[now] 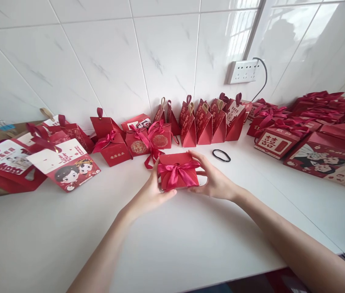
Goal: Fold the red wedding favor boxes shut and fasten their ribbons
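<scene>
Between my hands is a small red gift box point(166, 181) with a flap lid and a dark pink ribbon bow point(178, 173) tied across its front. My left hand point(152, 189) grips the box's left side, thumb along the lower front edge. On the right side, my right hand point(211, 179) holds it with the index finger at the top corner and the thumb near the bottom corner. Just behind the held box lie a loose bit of red ribbon and other red boxes with bows, among them one point(116, 150) with gold lettering.
Tent-shaped red boxes point(188, 128) with ribbon loops line the tiled wall. Printed boxes point(68, 167) stand at left; many bowed boxes point(278, 140) are piled at right. A black hair tie point(221, 155) lies on the white table point(190, 236). A power strip point(243, 72) is on the wall.
</scene>
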`<state>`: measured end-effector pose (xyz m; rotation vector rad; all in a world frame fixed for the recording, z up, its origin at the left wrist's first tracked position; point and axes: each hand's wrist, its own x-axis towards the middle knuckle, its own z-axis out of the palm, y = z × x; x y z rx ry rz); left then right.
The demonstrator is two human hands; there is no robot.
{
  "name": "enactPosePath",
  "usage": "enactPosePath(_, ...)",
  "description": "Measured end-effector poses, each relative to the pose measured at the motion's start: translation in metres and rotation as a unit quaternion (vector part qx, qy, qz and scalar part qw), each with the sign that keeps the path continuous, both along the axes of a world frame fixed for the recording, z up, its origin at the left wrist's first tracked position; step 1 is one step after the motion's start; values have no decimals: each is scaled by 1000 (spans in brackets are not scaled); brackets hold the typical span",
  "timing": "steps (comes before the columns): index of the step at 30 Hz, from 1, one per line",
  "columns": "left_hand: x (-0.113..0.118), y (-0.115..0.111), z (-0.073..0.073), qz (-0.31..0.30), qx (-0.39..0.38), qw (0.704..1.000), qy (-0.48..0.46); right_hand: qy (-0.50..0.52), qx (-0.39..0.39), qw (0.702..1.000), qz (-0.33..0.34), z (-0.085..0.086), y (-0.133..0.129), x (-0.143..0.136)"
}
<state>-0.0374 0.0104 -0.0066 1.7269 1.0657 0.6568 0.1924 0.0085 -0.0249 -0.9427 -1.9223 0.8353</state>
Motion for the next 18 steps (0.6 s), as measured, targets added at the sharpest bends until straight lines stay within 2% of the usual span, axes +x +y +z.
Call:
enactPosePath(3,-7,5,1,1,-3,1000,20,-4,0,1000,-6,0,0,1)
enactPosePath(5,-13,9,3,28,8,999,15,-11,-4,1000,-12,0,-1,1)
enactPosePath(10,-14,17,7,206,56,976,-41,-19,13,999,-22,0,-1,1)
enactPosePath(15,5,8,7,212,48,971,-97,-24,26,999,-23,0,0,-2)
enactPosePath(18,18,-2,3,243,66,963,-93,-23,33,999,-4,0,-2,-4)
